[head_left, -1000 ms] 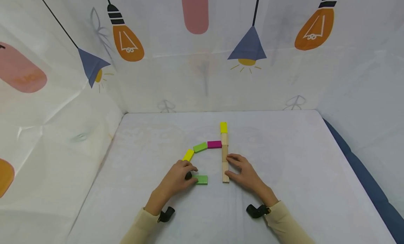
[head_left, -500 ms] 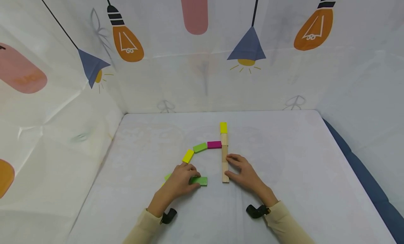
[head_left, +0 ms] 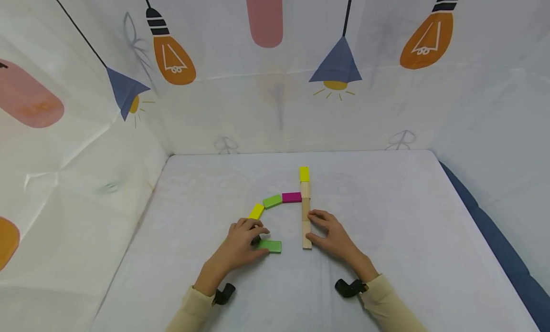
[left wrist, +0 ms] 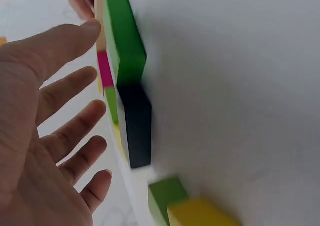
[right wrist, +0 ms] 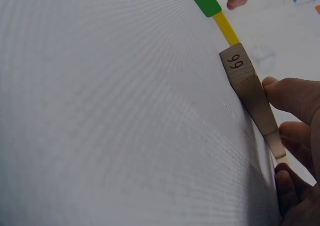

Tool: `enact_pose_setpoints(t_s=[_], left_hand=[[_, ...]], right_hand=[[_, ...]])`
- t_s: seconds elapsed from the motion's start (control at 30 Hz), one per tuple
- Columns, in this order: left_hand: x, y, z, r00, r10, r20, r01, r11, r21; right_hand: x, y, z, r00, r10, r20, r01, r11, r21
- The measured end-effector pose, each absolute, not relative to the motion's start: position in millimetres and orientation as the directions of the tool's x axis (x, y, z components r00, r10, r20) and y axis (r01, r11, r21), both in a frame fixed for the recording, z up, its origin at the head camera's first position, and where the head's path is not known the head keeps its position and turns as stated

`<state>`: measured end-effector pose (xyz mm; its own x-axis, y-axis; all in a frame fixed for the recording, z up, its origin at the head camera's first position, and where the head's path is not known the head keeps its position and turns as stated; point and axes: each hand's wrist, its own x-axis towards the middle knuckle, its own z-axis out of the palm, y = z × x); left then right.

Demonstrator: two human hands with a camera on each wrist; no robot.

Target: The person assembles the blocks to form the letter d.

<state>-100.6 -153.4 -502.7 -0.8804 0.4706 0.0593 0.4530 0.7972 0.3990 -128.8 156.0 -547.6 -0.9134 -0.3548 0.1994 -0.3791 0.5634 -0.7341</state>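
My left hand (head_left: 240,241) hovers over the curved row's near end, fingers spread and slightly bent, gripping nothing. In the left wrist view its thumb lies beside a green block (left wrist: 125,40), which sits end to end with a black block (left wrist: 137,126). The hand mostly covers the black block in the head view. My right hand (head_left: 335,236) rests thumb and fingertips against the right side of a straight line of plain wooden blocks (head_left: 306,212). One wooden block (right wrist: 237,63) shows "66" on its end. A yellow block (head_left: 304,173) tops this line.
From the wooden line a curve runs leftward: a magenta block (head_left: 291,197), a light green block (head_left: 272,201) and a yellow block (head_left: 257,211). Another green block (left wrist: 165,198) and a yellow one (left wrist: 200,213) lie near the left wrist. A printed cloth wall (head_left: 275,108) backs the white table (head_left: 386,203).
My left hand drew nearer me, then moved back forward and left, uncovering part of the black block. The near green block shifted slightly left and toward me. My right hand stayed put.
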Motion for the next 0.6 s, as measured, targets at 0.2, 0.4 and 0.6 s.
enact_pose_setpoints(t_s=[0.2, 0.4, 0.6], left_hand=[[-100.3, -172.4, -499.6, -0.911, 0.409, 0.05, 0.39, 0.815, 0.429], [-95.3, -194.6, -511.8, -0.932, 0.351, 0.089, 0.344, 0.783, 0.517], [-88.6, -212.5, -523.5, -0.957, 0.273, 0.098, 0.281, 0.785, 0.553]], right_hand=[[-128.5, 156.3, -547.3, -0.918, -0.348, 0.189, -0.368, 0.573, -0.733], [-128.5, 156.1, -546.8, -0.918, -0.35, 0.186, -0.366, 0.566, -0.739], [-129.2, 155.8, -547.7, -0.917, -0.353, 0.188, -0.37, 0.571, -0.733]])
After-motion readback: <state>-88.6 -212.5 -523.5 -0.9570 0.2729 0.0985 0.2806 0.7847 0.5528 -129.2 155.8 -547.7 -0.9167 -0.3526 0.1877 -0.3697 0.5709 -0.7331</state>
